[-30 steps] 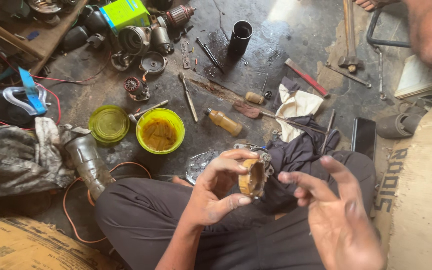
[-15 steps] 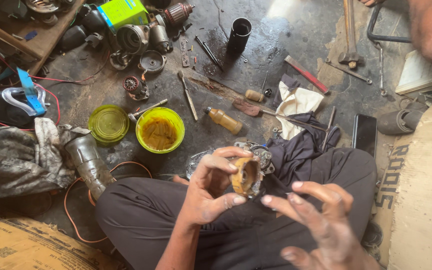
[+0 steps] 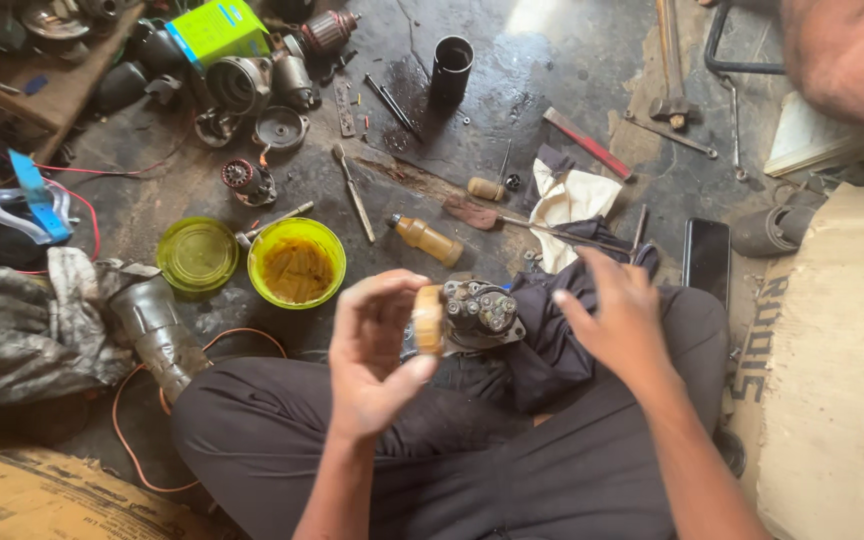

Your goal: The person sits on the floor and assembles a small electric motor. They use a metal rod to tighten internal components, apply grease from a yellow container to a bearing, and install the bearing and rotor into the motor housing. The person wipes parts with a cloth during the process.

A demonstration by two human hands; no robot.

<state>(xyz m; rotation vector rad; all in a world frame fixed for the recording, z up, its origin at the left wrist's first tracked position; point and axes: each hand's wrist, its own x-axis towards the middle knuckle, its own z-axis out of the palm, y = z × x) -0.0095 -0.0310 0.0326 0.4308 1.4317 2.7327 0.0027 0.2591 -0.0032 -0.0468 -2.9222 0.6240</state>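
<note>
Fingers of the left hand [image 3: 377, 350] cover part of a tan disc [image 3: 428, 320], pinched edge-on between thumb and fingertips, so its face is hard to read. Just behind it, touching or nearly so, sits a grimy metal motor part [image 3: 480, 312] on a dark cloth [image 3: 552, 340] over the lap; its lower half is hidden. The right hand [image 3: 612, 315] hovers beside it, fingers spread, holding nothing.
</note>
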